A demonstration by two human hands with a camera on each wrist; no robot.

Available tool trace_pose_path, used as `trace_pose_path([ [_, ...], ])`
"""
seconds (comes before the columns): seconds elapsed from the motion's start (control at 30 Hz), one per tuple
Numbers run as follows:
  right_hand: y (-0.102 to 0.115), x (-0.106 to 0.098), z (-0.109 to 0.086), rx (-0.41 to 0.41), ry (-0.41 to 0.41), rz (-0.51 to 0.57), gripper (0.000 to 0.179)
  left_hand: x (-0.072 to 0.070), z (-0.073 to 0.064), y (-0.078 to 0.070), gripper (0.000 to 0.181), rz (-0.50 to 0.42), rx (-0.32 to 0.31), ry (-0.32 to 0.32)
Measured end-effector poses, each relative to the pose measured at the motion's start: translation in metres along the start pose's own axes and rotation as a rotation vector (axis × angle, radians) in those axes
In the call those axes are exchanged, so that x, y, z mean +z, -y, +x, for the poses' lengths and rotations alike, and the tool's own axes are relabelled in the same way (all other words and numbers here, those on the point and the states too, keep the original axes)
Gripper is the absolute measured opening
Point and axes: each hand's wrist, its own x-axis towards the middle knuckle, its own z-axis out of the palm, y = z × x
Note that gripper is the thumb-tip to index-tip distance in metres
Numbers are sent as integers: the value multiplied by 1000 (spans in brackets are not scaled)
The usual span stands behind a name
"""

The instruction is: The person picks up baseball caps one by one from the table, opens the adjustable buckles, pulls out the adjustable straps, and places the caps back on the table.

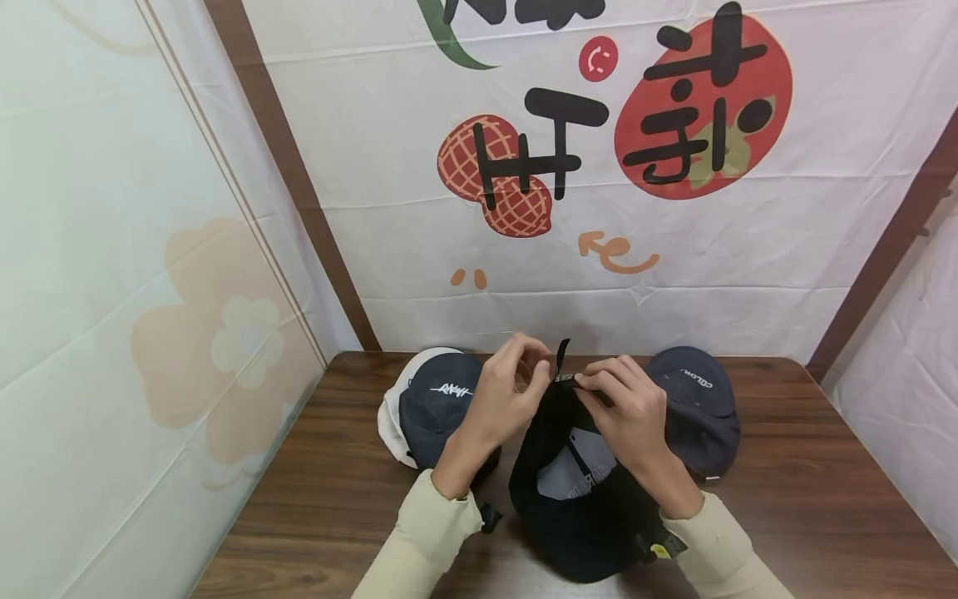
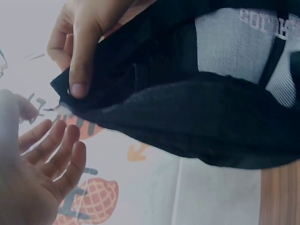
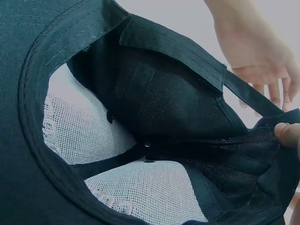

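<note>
A black cap (image 1: pixel 572 532) with grey mesh panels stands tipped up between the two hands, its inside facing the head camera. My right hand (image 1: pixel 627 408) pinches the cap's back edge beside the buckle, thumb on the inner side in the left wrist view. A short strap end (image 1: pixel 561 356) sticks up from the buckle. Close to the strap's left is my left hand (image 1: pixel 503 391), thumb and forefinger bent but apart. In the left wrist view the left hand (image 2: pixel 44 173) has loosely spread fingers, with no grip on the cap visible. The right wrist view shows the strap (image 3: pixel 253 96) stretched across the back opening.
On the wooden table (image 1: pixel 299 499), a navy cap (image 1: pixel 430 416) overlaps a white cap (image 1: pixel 392 408) at the left. Another dark cap (image 1: pixel 696 408) lies behind the right hand. Printed cloth (image 1: pixel 404 208) hangs behind the table and along its sides.
</note>
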Motion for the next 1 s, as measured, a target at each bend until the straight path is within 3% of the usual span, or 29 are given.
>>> trace_pose_path([
  [0.17,-1,0,0,20,-4,3,22,-1,-10,4,31,63,-50,117],
  [0.27,-2,1,0,29,-7,11,22,1,-11,5,31,85,-61,145],
  [0.63,-2,2,3,81,34,-5,19,0,-3,9,4,67,113,38],
  [1.0,4,4,5,41,45,-20,22,-7,0,6,4,68,182,19],
])
